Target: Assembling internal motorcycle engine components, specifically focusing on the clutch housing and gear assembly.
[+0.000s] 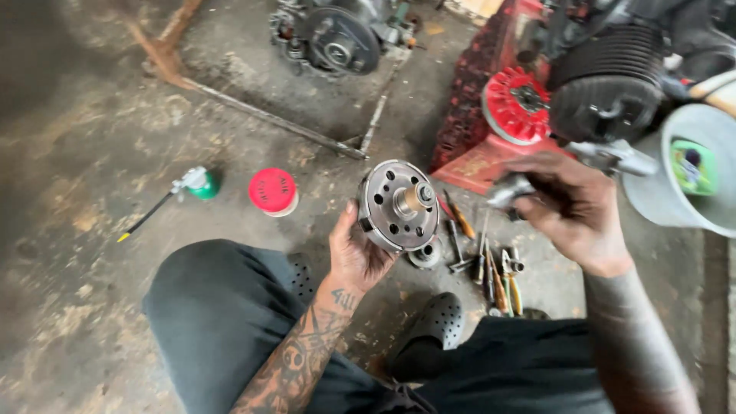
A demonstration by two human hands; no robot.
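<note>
left hand (pixel 356 257) holds round metal hub (pixel 399 205) | right hand (pixel 571 207) grips metal tool (pixel 510 190)

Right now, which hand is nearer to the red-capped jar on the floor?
Left. The left hand, holding the round metal drum, is just right of the red-capped jar. The right hand is much farther right, gripping a metal tool.

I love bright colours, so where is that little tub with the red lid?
In the head view the tub with the red lid stands on the dirty floor, left of centre, between the green spray can and the round metal part in the left hand.
</note>
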